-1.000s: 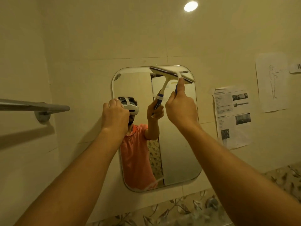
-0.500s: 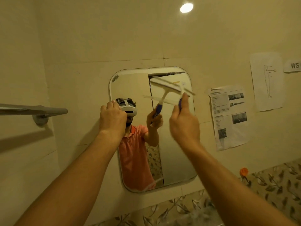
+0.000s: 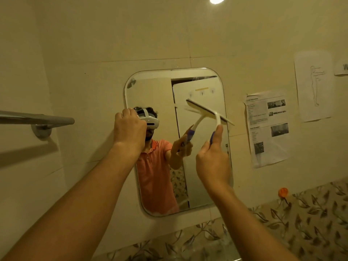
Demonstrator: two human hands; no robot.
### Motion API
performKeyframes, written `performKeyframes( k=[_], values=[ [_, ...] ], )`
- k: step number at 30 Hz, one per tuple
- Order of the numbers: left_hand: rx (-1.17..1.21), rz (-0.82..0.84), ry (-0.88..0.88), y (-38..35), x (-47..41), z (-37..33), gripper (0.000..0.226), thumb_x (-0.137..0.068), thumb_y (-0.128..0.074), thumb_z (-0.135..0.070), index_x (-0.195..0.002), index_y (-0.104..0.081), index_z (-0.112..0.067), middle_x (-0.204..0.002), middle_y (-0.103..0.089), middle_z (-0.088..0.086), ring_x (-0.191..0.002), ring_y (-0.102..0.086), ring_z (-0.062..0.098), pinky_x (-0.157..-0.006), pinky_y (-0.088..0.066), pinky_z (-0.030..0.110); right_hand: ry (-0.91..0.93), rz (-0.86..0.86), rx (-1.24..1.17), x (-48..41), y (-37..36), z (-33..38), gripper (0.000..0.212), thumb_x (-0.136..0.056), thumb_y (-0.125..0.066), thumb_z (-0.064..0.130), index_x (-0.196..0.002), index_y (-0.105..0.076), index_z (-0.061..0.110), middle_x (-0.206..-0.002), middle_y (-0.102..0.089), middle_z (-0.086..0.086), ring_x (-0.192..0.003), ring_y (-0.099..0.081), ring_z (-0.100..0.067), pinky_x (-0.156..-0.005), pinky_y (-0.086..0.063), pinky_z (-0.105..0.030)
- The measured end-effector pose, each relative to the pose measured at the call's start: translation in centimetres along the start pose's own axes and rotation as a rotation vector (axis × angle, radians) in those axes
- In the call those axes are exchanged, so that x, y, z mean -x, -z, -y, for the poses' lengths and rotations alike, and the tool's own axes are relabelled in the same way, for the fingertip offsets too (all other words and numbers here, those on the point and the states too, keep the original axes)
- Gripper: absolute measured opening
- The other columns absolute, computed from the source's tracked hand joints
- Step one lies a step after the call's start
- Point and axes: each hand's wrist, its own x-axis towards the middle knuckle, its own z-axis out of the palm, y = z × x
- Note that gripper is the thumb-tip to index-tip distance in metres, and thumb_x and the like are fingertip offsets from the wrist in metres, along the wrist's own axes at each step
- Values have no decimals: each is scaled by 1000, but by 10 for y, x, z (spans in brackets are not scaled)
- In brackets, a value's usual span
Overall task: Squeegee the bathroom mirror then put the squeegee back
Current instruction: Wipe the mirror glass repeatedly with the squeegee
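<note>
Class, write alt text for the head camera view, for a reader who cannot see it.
A person's right hand holds a white squeegee against a rounded wall mirror, blade tilted, while the left hand rests at the mirror's left edge. A towel bar is on the left, printed sheets on the right.

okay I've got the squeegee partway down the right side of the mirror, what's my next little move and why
Probably keep drawing the squeegee straight down to the bottom edge of the mirror. Your right hand holds its handle with the blade about a third of the way down the right side, so the glass below is not yet covered. Your left hand rests at the mirror's left edge.
</note>
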Motion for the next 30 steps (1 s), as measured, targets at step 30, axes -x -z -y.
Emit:
performKeyframes(
  k=[30],
  values=[
    [-5, -10, 17, 2, 1, 0, 44, -87, -65, -50, -122, -66, -21, -114, -58, 8, -103, -51, 24, -85, -42, 36, -108, 28, -59, 18, 9, -20, 63, -108, -30, 35, -158, 8, 42, -70, -59, -7, -59, -60, -21, -57, -56, -43]
  ],
)
